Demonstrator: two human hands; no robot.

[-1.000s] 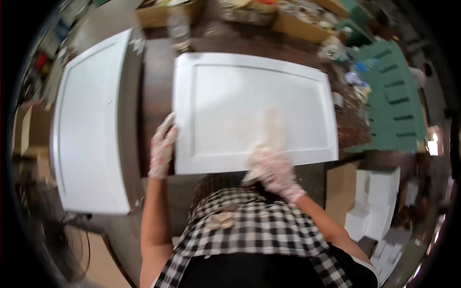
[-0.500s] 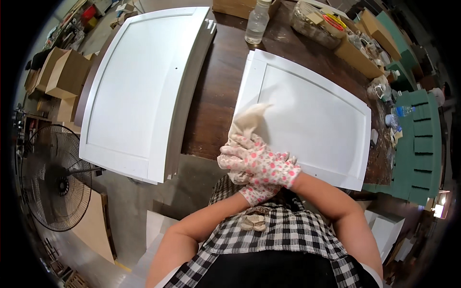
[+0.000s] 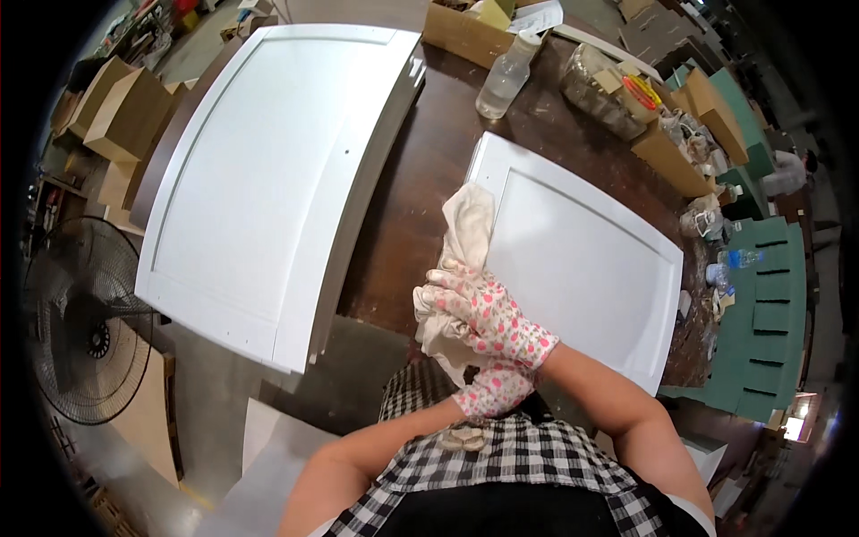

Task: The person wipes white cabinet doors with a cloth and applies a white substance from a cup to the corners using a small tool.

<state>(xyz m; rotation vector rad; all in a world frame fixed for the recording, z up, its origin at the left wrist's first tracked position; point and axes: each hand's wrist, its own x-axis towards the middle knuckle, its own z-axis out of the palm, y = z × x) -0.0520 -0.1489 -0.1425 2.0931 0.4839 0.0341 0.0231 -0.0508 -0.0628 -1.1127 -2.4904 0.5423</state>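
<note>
Both of my hands wear white gloves with pink spots. My right hand [image 3: 490,318] is closed around a cream cloth [image 3: 467,222] at the left edge of a white framed panel [image 3: 582,268]. One end of the cloth lies up along the panel's frame; the rest bunches below my fingers and hangs past the edge. My left hand [image 3: 494,390] crosses under my right wrist at the panel's near corner, its fingers hidden. Below the upper panel, more white edges show at its far left corner.
A larger stack of white panels [image 3: 259,170] stands left on the brown table [image 3: 394,215]. Behind are a clear bottle [image 3: 506,80], a cardboard box [image 3: 465,36] and a plastic bag of bits [image 3: 599,89]. A black fan [image 3: 89,322] stands at left, a green slotted rack [image 3: 774,313] at right.
My right hand and the cloth have shifted slightly along the panel's left edge, and the cloth's loose end now lies straighter along the frame. The whole view has turned a little.
</note>
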